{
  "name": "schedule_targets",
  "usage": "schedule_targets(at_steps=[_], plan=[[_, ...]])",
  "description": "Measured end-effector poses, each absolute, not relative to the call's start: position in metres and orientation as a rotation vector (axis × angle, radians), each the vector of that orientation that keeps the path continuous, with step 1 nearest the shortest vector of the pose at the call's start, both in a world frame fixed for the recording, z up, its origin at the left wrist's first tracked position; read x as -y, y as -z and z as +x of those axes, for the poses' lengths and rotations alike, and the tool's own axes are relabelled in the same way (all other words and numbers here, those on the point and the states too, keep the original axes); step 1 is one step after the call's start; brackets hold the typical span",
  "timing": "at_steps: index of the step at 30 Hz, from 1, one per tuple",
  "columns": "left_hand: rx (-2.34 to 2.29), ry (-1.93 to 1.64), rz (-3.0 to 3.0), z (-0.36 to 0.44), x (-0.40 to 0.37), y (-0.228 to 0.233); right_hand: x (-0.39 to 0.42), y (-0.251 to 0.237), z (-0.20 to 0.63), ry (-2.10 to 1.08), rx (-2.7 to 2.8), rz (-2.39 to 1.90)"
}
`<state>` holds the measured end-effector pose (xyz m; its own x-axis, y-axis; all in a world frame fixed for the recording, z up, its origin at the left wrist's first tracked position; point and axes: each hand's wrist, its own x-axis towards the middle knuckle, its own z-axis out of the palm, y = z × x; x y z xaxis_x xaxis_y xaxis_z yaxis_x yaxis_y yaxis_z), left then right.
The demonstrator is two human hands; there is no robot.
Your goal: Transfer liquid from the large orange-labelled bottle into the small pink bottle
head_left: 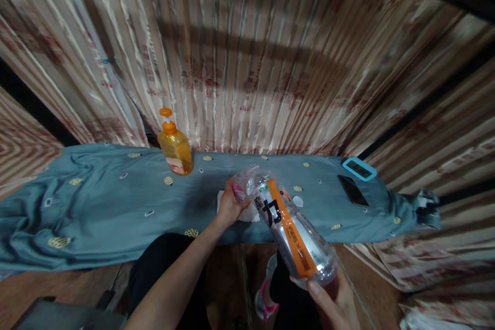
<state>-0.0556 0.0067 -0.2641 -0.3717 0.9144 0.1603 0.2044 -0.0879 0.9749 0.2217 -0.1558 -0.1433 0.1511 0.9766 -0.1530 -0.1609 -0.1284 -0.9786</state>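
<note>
A large clear plastic bottle (288, 229) with a silver and orange label lies tilted across my two hands, its neck end to the upper left. My left hand (229, 208) is closed round the neck end, where something pink shows by the fingers. At the lower right, my right hand (333, 300) grips the bottle's base, with the thumb on the near side. Beneath my left hand a piece of white paper (249, 213) lies on the cloth, partly hidden. A small white round piece (297, 201) rests just beyond the bottle.
A teal patterned cloth (104, 201) covers the long narrow surface. An orange pump bottle (176, 150) stands at back left. A blue-framed digital clock (359, 168) and a dark phone (352, 190) lie at right. Curtains (232, 62) hang close behind.
</note>
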Motion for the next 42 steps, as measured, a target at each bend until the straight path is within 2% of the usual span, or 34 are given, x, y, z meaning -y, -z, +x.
schedule_targets(at_steps=[20,42], plan=[[-1.579,-1.500,1.231,-0.056,-0.003,0.256,0.156,0.129,0.216,-1.241,0.921,-1.268],[-1.603,-1.514,1.199,-0.054,-0.005,0.256,0.155,0.136,0.224,-1.266,0.937,-1.221]])
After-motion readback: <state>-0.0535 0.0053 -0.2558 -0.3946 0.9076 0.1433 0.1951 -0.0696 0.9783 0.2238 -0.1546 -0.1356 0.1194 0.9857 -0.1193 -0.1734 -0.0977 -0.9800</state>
